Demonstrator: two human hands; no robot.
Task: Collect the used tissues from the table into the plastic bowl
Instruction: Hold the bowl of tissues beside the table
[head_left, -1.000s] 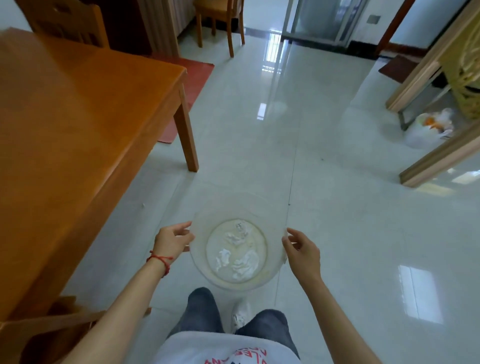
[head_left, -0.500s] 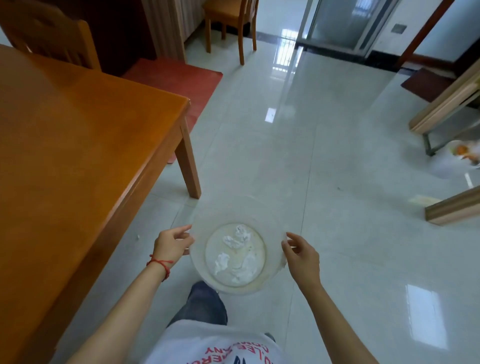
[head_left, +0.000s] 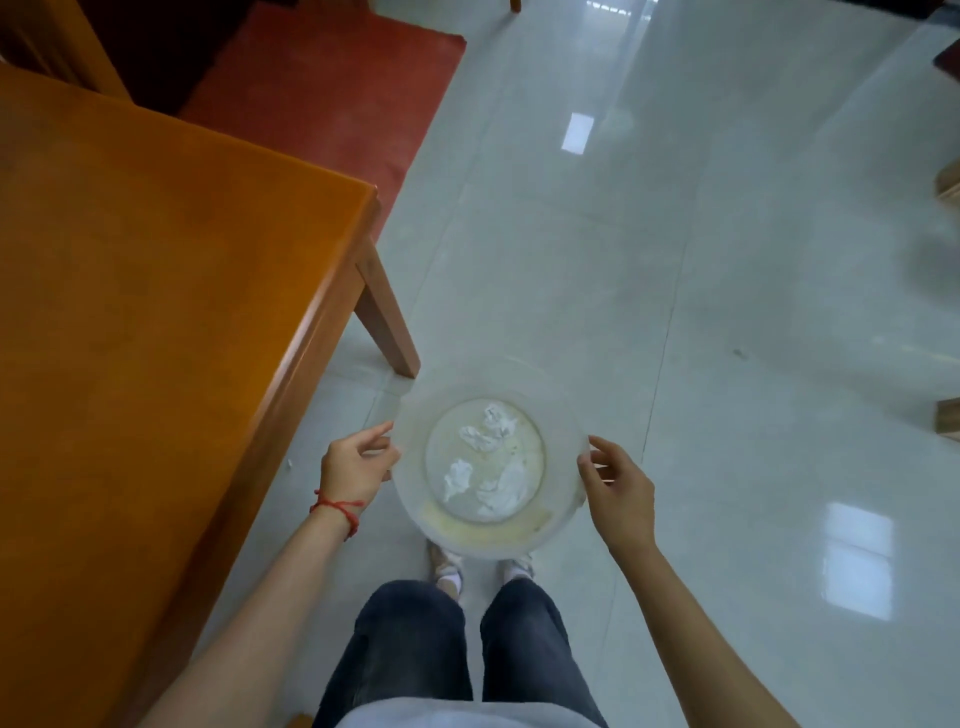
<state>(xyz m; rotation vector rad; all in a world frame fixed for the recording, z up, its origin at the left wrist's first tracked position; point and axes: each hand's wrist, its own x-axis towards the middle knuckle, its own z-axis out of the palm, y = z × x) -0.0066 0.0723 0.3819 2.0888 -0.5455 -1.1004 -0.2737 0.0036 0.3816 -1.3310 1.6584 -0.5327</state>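
Note:
A clear plastic bowl (head_left: 410, 441) is held in the air over the tiled floor, right of the table. Several crumpled white used tissues (head_left: 485, 462) lie on its bottom. My left hand (head_left: 356, 465), with a red string on the wrist, grips the bowl's left rim. My right hand (head_left: 615, 486) grips the right rim. The orange wooden table (head_left: 156, 291) fills the left side, and no tissues show on the part of its top that I can see.
The table's leg (head_left: 387, 322) stands just beyond the bowl. A red mat (head_left: 322, 88) lies on the floor at the top. My legs and feet (head_left: 483, 566) are under the bowl. Glossy pale tiles (head_left: 727, 312) stretch to the right.
The view has tipped downward and both my feet now show under the bowl. Both hands keep the same hold on the bowl's rim.

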